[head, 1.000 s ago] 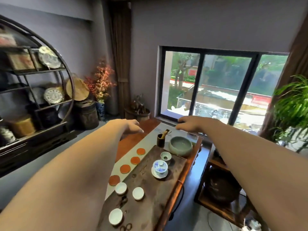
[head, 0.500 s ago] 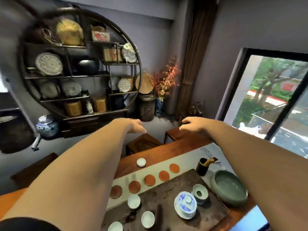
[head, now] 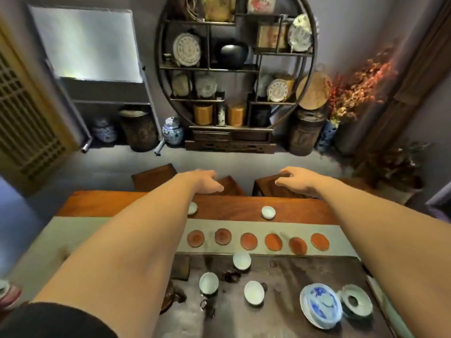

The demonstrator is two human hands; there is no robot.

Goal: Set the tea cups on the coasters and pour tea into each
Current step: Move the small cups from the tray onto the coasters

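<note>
Several round brown coasters (head: 248, 241) lie in a row on a pale runner (head: 73, 230), all bare. Three white tea cups (head: 241, 260) stand on the dark tea tray (head: 305, 267) in front of the row. Two more white cups (head: 268, 212) sit on the wooden table beyond the runner; the left one (head: 192, 208) is partly behind my left arm. A blue-and-white lidded gaiwan (head: 320, 305) and a pale pitcher (head: 356, 300) stand at the tray's right. My left hand (head: 206, 181) and right hand (head: 296, 179) hover empty, fingers apart, past the table's far edge.
Wooden stools (head: 156, 175) stand beyond the table's far edge under my hands. A round display shelf (head: 235, 69) with plates and jars fills the back wall. Small dark tea figures (head: 230, 275) sit among the cups on the tray.
The view has swung left, from the window to the shelf wall, so the table now lies square in front of me. Both hands stay outstretched and empty.
</note>
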